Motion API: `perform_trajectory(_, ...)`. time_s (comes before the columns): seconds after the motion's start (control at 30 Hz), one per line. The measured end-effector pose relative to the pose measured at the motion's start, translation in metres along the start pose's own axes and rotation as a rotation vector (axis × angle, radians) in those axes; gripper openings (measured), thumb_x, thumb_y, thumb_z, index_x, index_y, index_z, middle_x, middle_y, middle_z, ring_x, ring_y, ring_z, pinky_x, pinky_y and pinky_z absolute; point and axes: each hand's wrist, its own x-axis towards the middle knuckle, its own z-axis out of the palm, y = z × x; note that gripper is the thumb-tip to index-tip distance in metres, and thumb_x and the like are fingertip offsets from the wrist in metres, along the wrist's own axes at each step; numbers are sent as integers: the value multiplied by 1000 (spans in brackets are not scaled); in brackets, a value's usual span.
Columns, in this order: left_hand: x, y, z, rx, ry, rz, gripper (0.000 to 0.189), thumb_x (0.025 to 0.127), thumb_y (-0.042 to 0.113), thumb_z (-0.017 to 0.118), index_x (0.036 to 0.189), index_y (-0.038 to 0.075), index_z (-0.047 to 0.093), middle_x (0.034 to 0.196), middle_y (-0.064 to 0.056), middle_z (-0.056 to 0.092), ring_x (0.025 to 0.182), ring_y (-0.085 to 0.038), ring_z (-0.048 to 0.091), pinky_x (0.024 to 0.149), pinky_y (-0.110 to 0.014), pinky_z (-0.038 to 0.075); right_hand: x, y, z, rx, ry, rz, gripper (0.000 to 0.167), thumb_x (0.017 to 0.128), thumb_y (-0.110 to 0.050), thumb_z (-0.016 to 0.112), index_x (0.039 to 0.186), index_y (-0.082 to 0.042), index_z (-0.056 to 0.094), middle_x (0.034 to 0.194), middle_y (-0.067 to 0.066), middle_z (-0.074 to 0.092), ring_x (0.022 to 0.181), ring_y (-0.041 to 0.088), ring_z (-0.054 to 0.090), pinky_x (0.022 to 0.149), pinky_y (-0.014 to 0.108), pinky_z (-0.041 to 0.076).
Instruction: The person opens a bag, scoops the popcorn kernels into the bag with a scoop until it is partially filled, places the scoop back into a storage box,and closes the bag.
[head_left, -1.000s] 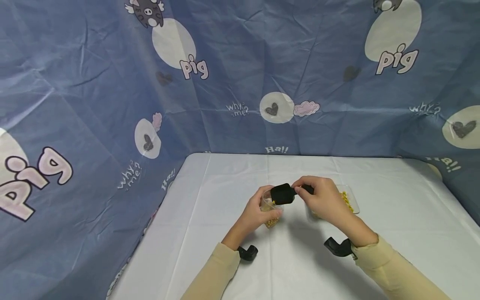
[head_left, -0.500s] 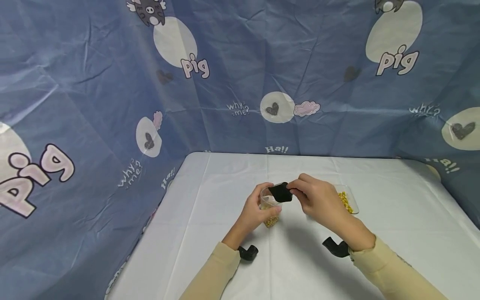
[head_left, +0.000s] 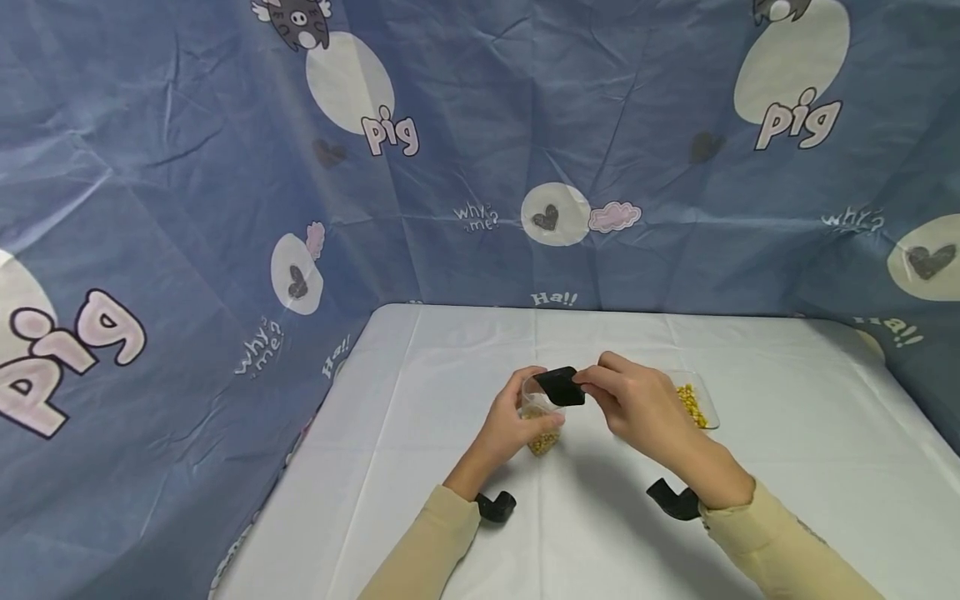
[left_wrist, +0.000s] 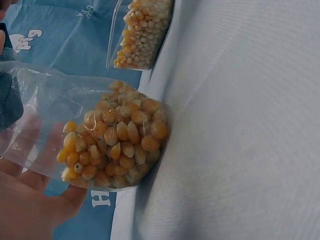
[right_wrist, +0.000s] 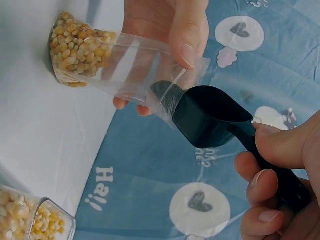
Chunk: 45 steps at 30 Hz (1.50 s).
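My left hand [head_left: 513, 425] holds a clear plastic bag [left_wrist: 120, 140] upright, its thumb and fingers around the upper part. Corn kernels [right_wrist: 82, 50] fill the bottom of the bag. Thumb and fingers of my right hand [head_left: 645, 408] pinch the handle of a black scoop [right_wrist: 210, 117]. The scoop is tipped toward the bag, its front lip inside the bag's mouth. No kernels show in the visible part of its hollow. To the right, partly behind the right hand, stands a clear plastic box [head_left: 708, 398] with more corn kernels in it.
A white cloth [head_left: 420, 500] covers the table. Blue printed fabric [head_left: 465, 150] hangs along its back and left side. Black wrist mounts [head_left: 497, 507] sit by both sleeves, low over the table.
The right hand has shifted slightly left and tipped the scoop further down into the bag's mouth. Yellow kernels seen at the scoop's lip earlier no longer show there. The left hand stays nearly still.
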Motion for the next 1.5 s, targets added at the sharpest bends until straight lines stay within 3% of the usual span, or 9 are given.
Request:
perform_trajectory(0.47,0,-4,-3,26,-3,19,72,85,36,83,146,31,46,143,8,51,137,-19,42,110,-58,32,-4,6,-11,96,85,61,23,85,3,76,97,-16,77,78,-13,54,58,2,41,52,17,35)
perform_trajectory(0.63,1,-4,-3,2,-10,52,69,86,30,82,145,27,47,134,4,58,130,-16,49,108,-54,35,-6,10,-19,92,90,101,25,85,3,76,99,-17,77,78,-15,54,59,2,41,53,15,33)
perform_trajectory(0.87,2,-5,-3,-18,-23,67,67,87,20,81,145,21,46,138,-11,58,130,-18,49,108,-52,33,-12,21,-31,79,111,171,26,85,4,76,100,-18,78,81,-17,58,57,3,44,53,16,35)
perform_trajectory(1.13,2,-4,-4,-8,-11,59,69,88,22,81,147,18,45,134,1,59,129,-16,49,108,-51,34,-21,33,-39,51,133,231,28,85,4,76,100,-19,78,81,-18,58,57,4,44,52,17,33)
perform_trajectory(1.5,4,-9,-1,5,-25,101,68,89,24,79,147,16,44,135,-4,59,128,-17,50,108,-55,34,-46,45,-46,9,120,310,30,87,2,76,102,-24,78,82,-18,61,55,4,43,53,17,33)
